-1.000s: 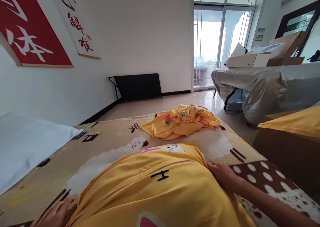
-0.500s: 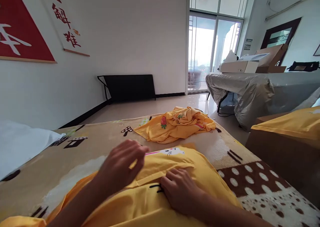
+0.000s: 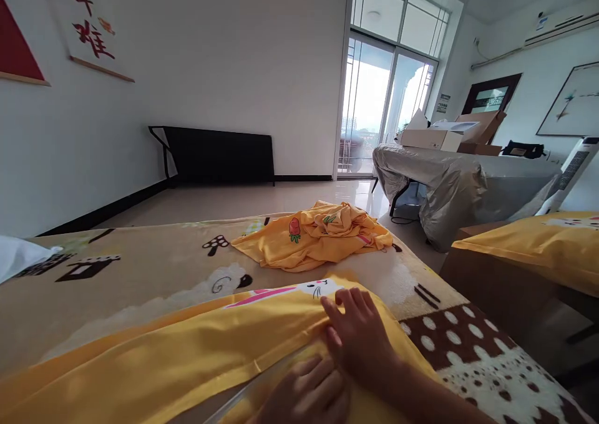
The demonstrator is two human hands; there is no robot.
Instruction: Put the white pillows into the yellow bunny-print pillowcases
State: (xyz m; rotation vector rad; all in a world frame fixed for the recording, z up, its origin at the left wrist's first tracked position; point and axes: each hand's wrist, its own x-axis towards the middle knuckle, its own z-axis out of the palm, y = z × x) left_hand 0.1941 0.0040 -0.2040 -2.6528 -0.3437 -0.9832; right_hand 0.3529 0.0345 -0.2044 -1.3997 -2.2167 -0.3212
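Observation:
A yellow pillowcase [image 3: 196,343] with a white cat face and a pink stripe lies across the bed in front of me. Its long hem runs between the thumb and fingers of my right hand [image 3: 362,333], which grips it near the right end. Close below, my left hand [image 3: 306,393] is curled at the gap under the hem, its fingertips hidden. Inside that gap a greyish, see-through strip shows. Beyond lies a crumpled yellow cloth [image 3: 313,237] with a strawberry print.
A patterned beige blanket [image 3: 154,255] covers the bed. On the right, a yellow pillow [image 3: 538,243] rests on a brown box [image 3: 496,299]. Farther back stand a plastic-covered table [image 3: 435,181] with boxes and a black folded frame [image 3: 215,156] by the wall. White cloth [image 3: 23,255] lies left.
My left hand has come down and right, beside the right hand. My right hand has moved up to the hem. The pillowcase now stretches flat to the left with its gap showing; the view has turned right.

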